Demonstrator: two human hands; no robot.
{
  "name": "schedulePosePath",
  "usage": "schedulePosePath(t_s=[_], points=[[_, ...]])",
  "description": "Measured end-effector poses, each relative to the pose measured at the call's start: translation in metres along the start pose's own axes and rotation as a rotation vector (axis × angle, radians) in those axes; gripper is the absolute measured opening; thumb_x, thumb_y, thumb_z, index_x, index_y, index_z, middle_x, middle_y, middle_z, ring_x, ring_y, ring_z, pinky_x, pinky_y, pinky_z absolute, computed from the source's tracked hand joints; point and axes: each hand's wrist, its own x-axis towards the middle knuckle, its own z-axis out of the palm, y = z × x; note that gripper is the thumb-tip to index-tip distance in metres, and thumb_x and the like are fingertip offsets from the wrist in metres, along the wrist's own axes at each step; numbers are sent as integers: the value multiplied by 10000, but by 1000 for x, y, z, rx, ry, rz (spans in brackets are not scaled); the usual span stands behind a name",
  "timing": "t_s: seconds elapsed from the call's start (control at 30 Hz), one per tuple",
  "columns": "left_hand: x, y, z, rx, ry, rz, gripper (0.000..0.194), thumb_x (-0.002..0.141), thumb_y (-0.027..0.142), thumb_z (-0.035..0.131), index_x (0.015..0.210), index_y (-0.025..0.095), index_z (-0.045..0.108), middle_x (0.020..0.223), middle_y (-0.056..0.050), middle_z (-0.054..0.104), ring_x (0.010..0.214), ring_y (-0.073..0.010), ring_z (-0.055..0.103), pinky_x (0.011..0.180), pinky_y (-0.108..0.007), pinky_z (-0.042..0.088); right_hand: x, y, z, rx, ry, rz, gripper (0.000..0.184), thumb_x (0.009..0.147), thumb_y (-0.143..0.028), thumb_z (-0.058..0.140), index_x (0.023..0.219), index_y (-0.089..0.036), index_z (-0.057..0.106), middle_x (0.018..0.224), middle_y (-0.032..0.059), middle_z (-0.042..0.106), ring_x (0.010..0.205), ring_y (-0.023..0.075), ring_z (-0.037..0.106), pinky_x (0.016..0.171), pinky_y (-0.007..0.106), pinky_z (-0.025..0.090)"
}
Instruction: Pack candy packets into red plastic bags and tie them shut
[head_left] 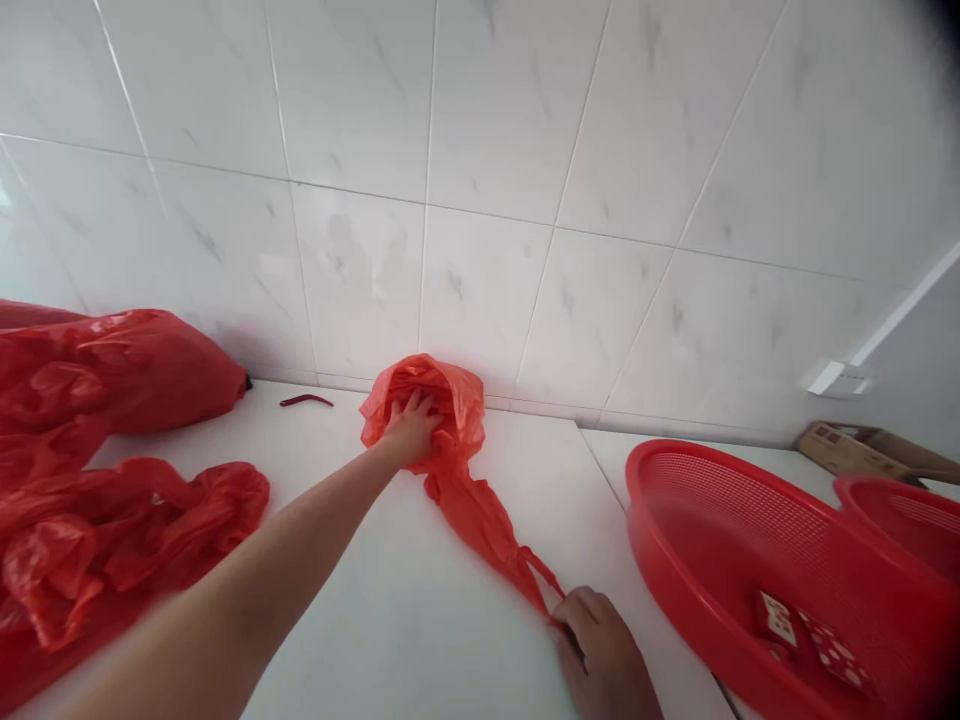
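A red plastic bag [472, 515] lies on the white tabletop, its bunched, rounded end by the tiled wall and its handles drawn out towards me. My left hand [414, 430] reaches into the bunched end, fingers spread over the folds. At the near end, my right hand [600, 645] is closed on the bag's handle, pulled out as a thin strip. Left of my left forearm lies a heap of crumpled red plastic bags [135, 520].
A larger filled red bag [165, 365] rests at the far left against the wall. Near it is a small dark red curved piece [306, 400]. At right stand a red perforated basket [675, 560] with small printed items inside, another red basket [907, 505] and a cardboard box [855, 452].
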Motion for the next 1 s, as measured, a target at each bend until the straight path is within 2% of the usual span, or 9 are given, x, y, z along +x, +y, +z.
schedulePosePath(t_s=[0.1,0.23,0.37,0.5,0.6,0.73,0.8,0.87,1.0], points=[[-20,22,-11,-93,52,2,200,753,208,570,926,211,672,1259,-126,530,1259,-364,340,984,-512,255,1,3,0,-57,76,110,112,865,-220,484,880,-228,594,878,46,595,817,204,589,713,354,517],[-61,50,-15,-296,86,-63,123,786,180,485,726,192,591,876,-67,602,879,-233,540,724,-333,387,3,7,7,-117,198,76,373,853,-354,532,1208,-241,532,1169,95,572,1063,260,557,860,422,508],[-94,64,-10,-579,91,-217,139,778,233,483,642,203,478,598,34,471,562,-138,453,503,-243,291,4,13,8,-197,366,60,423,883,-440,479,1224,-191,502,1241,137,542,1184,330,466,926,520,450],[-114,73,-5,-891,71,-358,144,744,282,525,646,206,452,585,50,485,542,-126,476,492,-218,322,7,-1,-7,-242,510,-9,379,889,-392,486,1195,-169,506,1284,176,494,1241,380,394,950,583,386],[-125,81,-4,-1099,30,-435,143,717,273,539,639,209,437,579,43,521,529,-133,511,494,-220,368,10,-32,-14,-233,512,-187,360,862,-252,519,1216,-191,500,1296,161,482,1234,364,404,958,568,374],[-135,89,-8,-1394,-57,-474,133,723,303,564,667,197,505,608,6,603,561,-166,588,519,-245,439,19,-70,-7,-247,445,-390,330,826,-211,540,1153,-165,548,1212,152,545,1199,357,427,966,555,361],[-136,89,-10,-1638,-95,-551,170,717,322,606,660,191,514,587,7,600,533,-164,580,484,-242,432,25,-73,-2,-236,411,-368,184,832,-159,510,999,-178,585,1126,131,583,1175,331,448,982,550,342],[-135,85,-9,-1832,-93,-659,191,706,312,631,641,190,499,548,23,567,488,-148,549,441,-232,409,30,-63,2,-238,374,-270,150,836,-100,460,845,-202,571,989,93,610,1119,301,484,978,552,329],[-129,73,-3,-1926,-4,-741,127,694,265,609,688,198,501,566,53,544,494,-119,539,465,-222,437,34,-28,-3,-321,308,-57,170,829,-83,446,772,-211,542,794,43,582,862,248,538,898,552,368]])
